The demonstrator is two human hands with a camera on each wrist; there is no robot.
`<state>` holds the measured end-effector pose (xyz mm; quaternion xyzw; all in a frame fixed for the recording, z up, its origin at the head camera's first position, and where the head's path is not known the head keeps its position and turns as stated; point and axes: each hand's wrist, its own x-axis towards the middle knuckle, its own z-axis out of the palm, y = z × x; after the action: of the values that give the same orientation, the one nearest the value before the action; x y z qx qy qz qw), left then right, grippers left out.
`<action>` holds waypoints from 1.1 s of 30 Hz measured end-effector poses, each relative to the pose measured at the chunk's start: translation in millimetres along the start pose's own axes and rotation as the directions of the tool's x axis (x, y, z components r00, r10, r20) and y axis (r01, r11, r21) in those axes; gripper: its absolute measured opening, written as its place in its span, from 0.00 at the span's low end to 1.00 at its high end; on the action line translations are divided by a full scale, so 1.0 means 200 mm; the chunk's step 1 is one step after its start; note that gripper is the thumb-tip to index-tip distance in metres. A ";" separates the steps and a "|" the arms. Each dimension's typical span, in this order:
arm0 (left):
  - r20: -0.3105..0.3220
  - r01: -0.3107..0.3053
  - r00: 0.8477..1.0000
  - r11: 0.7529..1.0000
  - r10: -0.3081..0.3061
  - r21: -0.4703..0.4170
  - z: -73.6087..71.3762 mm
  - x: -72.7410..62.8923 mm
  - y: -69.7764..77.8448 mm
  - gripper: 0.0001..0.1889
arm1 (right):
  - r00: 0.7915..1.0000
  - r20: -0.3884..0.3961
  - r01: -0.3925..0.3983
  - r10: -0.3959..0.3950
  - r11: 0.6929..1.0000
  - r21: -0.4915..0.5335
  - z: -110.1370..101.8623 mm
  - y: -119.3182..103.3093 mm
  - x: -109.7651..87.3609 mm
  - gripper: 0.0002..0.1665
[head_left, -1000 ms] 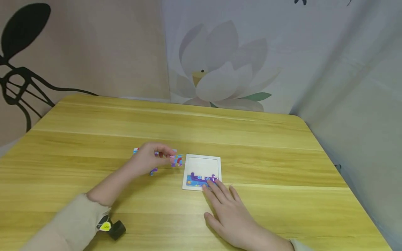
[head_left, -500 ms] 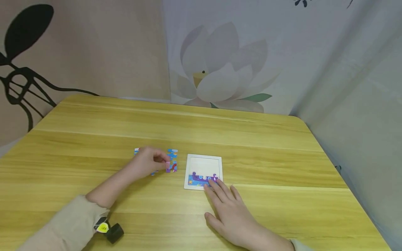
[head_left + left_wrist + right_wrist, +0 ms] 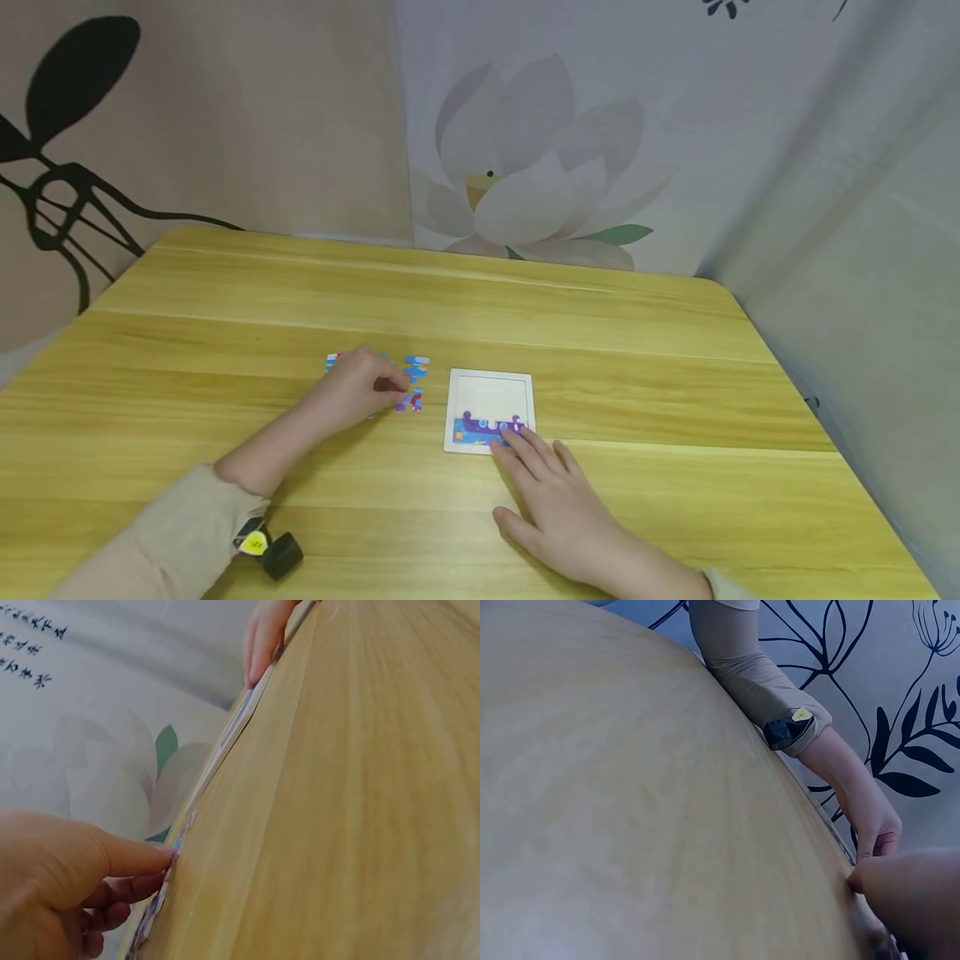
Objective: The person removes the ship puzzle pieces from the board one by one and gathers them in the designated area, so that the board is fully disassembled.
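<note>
In the head view my left hand (image 3: 363, 385) is among loose jigsaw puzzle pieces, left of a white square puzzle tray (image 3: 491, 393). Its thumb and curled forefinger pinch the edge of a small purple puzzle piece (image 3: 401, 407), mostly hidden under the fingertips. Beside that lies a piece with red on it (image 3: 416, 400). The left wrist view shows the thumb and finger (image 3: 139, 856) meeting low at the row of pieces. My right hand (image 3: 558, 508) lies with fingers extended, their tips on the tray's lower right corner and the joined blue and purple pieces (image 3: 480, 432) there.
Blue puzzle pieces (image 3: 416, 367) lie just beyond the left fingertips, and another piece (image 3: 333, 360) shows behind the left hand. The wooden table (image 3: 637, 358) runs back to a curtain (image 3: 555, 167) with a flower print. A black wrist camera (image 3: 281, 556) hangs at the left cuff.
My left hand has drawn a little left and down from near the tray, setting the pinched piece down beside the red-marked one. The right hand stays on the tray.
</note>
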<state>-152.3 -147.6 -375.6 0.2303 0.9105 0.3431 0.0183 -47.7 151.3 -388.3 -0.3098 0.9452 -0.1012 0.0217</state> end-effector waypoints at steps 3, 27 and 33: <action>-0.015 -0.013 1.000 0.998 0.014 0.057 0.00 0.00 0.00 0.04 | 1.000 -0.006 0.008 -0.008 1.000 0.003 0.00 0.01 0.00 0.40; -0.083 -0.146 0.986 0.989 0.144 -0.017 0.16 0.01 0.19 0.14 | 0.999 -0.013 0.052 -0.052 0.998 0.017 0.00 0.05 -0.01 0.40; -0.068 -0.130 0.989 0.991 0.130 0.011 0.22 0.00 0.20 0.18 | 0.998 -0.011 0.070 -0.070 0.998 0.006 0.00 0.07 0.00 0.40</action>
<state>-127.6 -94.0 -382.8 0.2774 0.8948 0.3480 -0.0360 -54.5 162.1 -391.5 -0.3419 0.9336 -0.1065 0.0139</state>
